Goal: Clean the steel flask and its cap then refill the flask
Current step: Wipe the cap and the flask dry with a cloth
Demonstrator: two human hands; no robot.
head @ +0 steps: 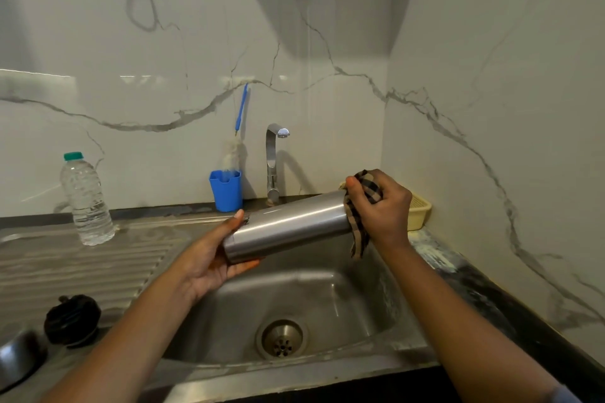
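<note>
The steel flask [288, 226] lies almost level above the sink basin [327, 298], its right end a little higher. My left hand [209, 255] cups its lower left end, thumb up along the side. My right hand [379, 206] grips a brown checked cloth [358, 222] wrapped over the flask's right end, which the cloth hides. The black cap [72, 321] sits on the ribbed steel drainboard [82, 258] at the lower left, apart from both hands.
A clear water bottle with a green lid [86, 201] stands on the drainboard. A blue cup [226, 190] holding a bottle brush [235, 149] and the tap [272, 163] stand behind the sink. A yellow basket [419, 211] sits in the right corner.
</note>
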